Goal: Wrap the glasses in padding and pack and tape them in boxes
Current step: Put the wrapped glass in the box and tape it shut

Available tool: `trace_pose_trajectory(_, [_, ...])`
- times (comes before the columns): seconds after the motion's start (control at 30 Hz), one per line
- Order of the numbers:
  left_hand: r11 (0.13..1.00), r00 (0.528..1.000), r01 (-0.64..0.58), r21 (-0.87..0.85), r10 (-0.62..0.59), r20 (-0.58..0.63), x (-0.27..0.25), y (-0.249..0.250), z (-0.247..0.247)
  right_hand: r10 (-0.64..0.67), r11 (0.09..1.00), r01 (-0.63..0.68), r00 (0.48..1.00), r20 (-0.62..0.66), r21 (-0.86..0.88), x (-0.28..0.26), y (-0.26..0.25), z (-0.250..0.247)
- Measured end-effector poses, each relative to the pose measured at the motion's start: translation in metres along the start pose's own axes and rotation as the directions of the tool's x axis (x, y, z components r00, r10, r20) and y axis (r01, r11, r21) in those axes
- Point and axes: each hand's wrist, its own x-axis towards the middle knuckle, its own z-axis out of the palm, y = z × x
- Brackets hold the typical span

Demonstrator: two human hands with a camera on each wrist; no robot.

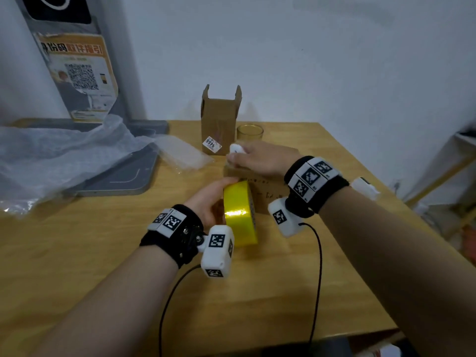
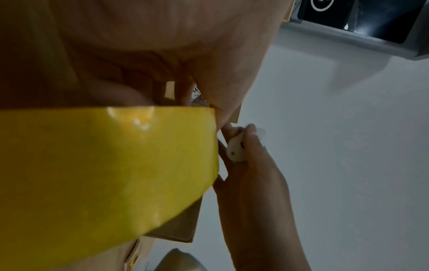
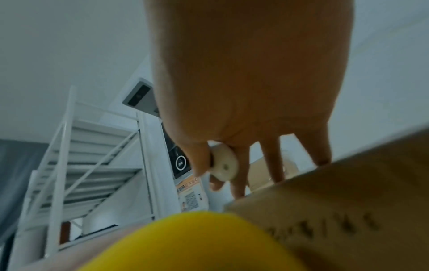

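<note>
The fingers (image 3: 276,165) of the right hand (image 1: 260,158) press their tips on top of the closed cardboard box (image 1: 268,188), while its thumb and forefinger pinch a small white cutter (image 1: 237,149). The left hand (image 1: 210,199) curls round a yellow tape roll (image 1: 238,212), held on edge against the closed box's left side. Just behind the closed box stands an open box (image 1: 219,124) with its flaps up and a white label; an empty glass (image 1: 249,132) sits just right of it. Left of the closed box, clear bubble wrap (image 1: 64,150) lies spread over the wooden surface (image 1: 90,253) and a grey stand base (image 1: 121,181)
</note>
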Motion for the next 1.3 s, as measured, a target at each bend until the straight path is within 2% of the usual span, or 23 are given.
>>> trace_pose_trajectory(0.1, [1.0,1.0,-0.004,-0.025,0.005,0.027,-0.004,-0.001,0.003,-0.034,0.994,0.036,0.999,0.023,-0.105,-0.005,0.0,0.003])
trace_pose_trajectory(0.37, [0.998,0.999,0.049,0.031,-0.049,0.005,-0.011,-0.007,-0.004,-0.009,0.995,0.01,1.0,0.009,-0.098,-0.012,-0.004,0.002])
trace_pose_trajectory(0.6, [0.999,0.999,0.042,0.023,-0.042,-0.023,-0.014,-0.009,-0.006,-0.014,0.995,0.015,1.0,0.008,-0.095,-0.019,-0.011,0.002])
trace_pose_trajectory(0.73, [0.999,0.999,0.047,0.028,-0.047,0.006,-0.014,-0.009,-0.01,-0.021,0.995,0.019,1.0,-0.018,-0.095,-0.019,-0.008,0.005])
trace_pose_trajectory(0.8, [0.999,0.999,0.051,0.013,-0.051,0.004,-0.014,-0.009,-0.01,-0.011,0.997,0.006,0.998,-0.061,-0.075,-0.018,-0.004,0.005])
trace_pose_trajectory(0.9, [0.999,0.999,0.033,-0.003,-0.033,-0.01,-0.018,-0.01,-0.005,-0.004,0.993,0.032,0.967,-0.254,0.109,-0.018,-0.005,0.0])
trace_pose_trajectory(0.93, [1.0,0.999,0.03,-0.006,-0.03,-0.009,-0.019,-0.01,-0.004,-0.009,0.987,0.053,0.959,-0.282,0.149,-0.017,-0.005,-0.003])
trace_pose_trajectory(0.97, [0.999,0.999,0.032,-0.011,-0.032,-0.01,-0.021,-0.01,-0.003,-0.017,0.984,0.064,0.963,-0.27,0.166,-0.018,-0.007,-0.005])
trace_pose_trajectory(1.1, [0.999,0.999,0.036,-0.021,-0.037,-0.02,-0.026,-0.013,0.0,-0.008,0.99,0.013,0.999,-0.038,0.14,-0.018,-0.01,-0.006])
trace_pose_trajectory(1.17, [1.0,1.0,0.016,-0.024,-0.017,-0.018,-0.027,-0.014,0.001,-0.044,0.997,0.043,0.999,0.02,0.06,-0.017,-0.011,-0.007])
trace_pose_trajectory(1.3, [1.0,1.0,-0.014,-0.004,0.014,-0.02,-0.026,-0.018,0.002,-0.161,0.966,0.166,0.986,0.037,-0.2,-0.016,-0.013,-0.01])
